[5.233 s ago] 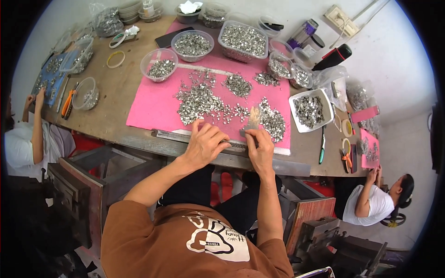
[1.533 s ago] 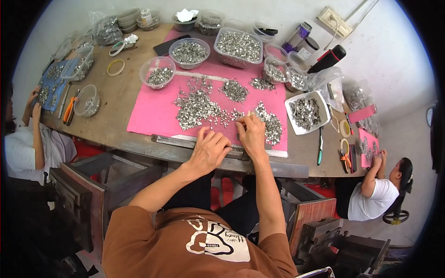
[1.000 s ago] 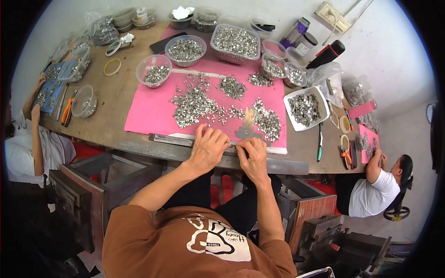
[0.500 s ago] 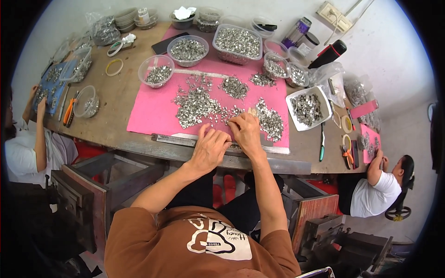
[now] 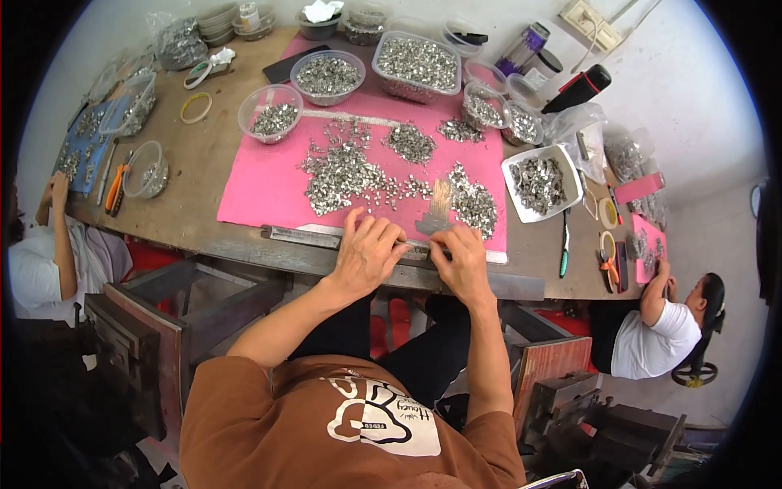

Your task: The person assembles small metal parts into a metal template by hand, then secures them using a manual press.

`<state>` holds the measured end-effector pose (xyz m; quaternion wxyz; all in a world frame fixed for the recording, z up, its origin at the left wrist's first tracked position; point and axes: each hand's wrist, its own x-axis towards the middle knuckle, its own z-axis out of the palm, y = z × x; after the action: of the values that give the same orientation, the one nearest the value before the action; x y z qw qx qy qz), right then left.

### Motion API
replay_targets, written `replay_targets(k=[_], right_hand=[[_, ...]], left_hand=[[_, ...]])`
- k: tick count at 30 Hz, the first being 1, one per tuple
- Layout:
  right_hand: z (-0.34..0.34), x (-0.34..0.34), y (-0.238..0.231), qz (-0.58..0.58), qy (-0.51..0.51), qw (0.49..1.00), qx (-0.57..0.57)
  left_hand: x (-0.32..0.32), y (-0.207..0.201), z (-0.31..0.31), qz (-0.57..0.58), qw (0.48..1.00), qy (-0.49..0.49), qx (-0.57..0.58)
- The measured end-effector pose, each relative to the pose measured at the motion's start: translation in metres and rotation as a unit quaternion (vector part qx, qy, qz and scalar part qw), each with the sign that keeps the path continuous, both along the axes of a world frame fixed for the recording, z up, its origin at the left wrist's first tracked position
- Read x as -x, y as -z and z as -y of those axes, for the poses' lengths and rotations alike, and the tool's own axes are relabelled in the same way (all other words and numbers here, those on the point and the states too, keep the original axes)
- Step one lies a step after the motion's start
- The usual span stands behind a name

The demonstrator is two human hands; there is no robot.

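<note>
Left grip [image 5: 366, 251]: fingers part-curled across the metal bar, thumb bent inward toward the forefinger; whether a piece is pinched there cannot be told.
Right grip [image 5: 461, 257]: thumb and forefinger drawn near each other, just beside the bristle brush; the gap at their tips, and anything in it, is too small to make out.
Metal bar [image 5: 301, 236]: along the near edge of the pink mat [image 5: 261, 187], its middle hidden under the left grip. Probably stiff and fairly heavy; best steadied from above or by its long sides.
Small metal pieces [image 5: 336, 183]: loose on the mat, beyond both grips. Likely very light, stiff and slick; best taken singly by opposite edges, between fingertip and thumb.
Bristle brush [image 5: 441, 196]: tan bristles pointing away from the person; the bristles probably flex, so the grey base is the firmer hold.
Count, mat: four main heaps, a thin scatter linking the largest toward the rightmost; single pieces too many to number; one brush; one bar visible.
Count, vessels: five clear tubs [image 5: 417, 92] of pieces around the mat; one white dish [image 5: 529, 215] of pieces right of it, on the tabletop [image 5: 195, 155].
</note>
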<state>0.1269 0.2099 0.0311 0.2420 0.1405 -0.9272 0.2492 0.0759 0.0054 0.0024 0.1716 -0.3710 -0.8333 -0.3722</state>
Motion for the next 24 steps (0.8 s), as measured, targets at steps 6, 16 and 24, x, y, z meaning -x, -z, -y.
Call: replay_targets(k=[6, 16, 24], right_hand=[[0.003, -0.023, 0.004, -0.039, -0.022, 0.991, -0.125], [0.005, -0.025, 0.017, -0.033, -0.002, 0.999, -0.026], [0.019, -0.023, 0.023, -0.021, 0.043, 0.996, 0.078]], left_hand=[[-0.001, 0.002, -0.006, -0.012, 0.999, -0.026, 0.017], [-0.001, 0.004, -0.005, -0.018, 1.0, -0.018, 0.016], [-0.002, 0.004, -0.004, -0.012, 1.0, -0.016, 0.014]])
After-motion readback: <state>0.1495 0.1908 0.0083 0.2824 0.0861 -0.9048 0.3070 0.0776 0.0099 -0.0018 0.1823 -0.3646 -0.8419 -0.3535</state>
